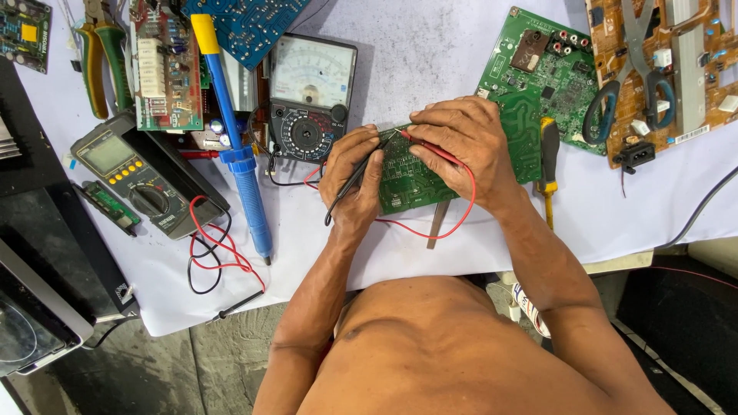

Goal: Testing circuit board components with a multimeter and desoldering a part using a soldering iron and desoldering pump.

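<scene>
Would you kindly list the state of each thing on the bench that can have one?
left hand: fingers closed on black probe, tip on small green board
right hand: fingers closed on red probe, tip on the same board
analog meter: lying flat, leads attached
digital meter: lying flat, screen blank
scissors: closed, on brown board
blue desoldering pump: lying unused

- Bright, even daylight; the white table cover (430, 54) is nearly washed out.
- Soft, short shadows beneath tools.
- Sharp centre; slight wide-angle bending at edges.
</scene>
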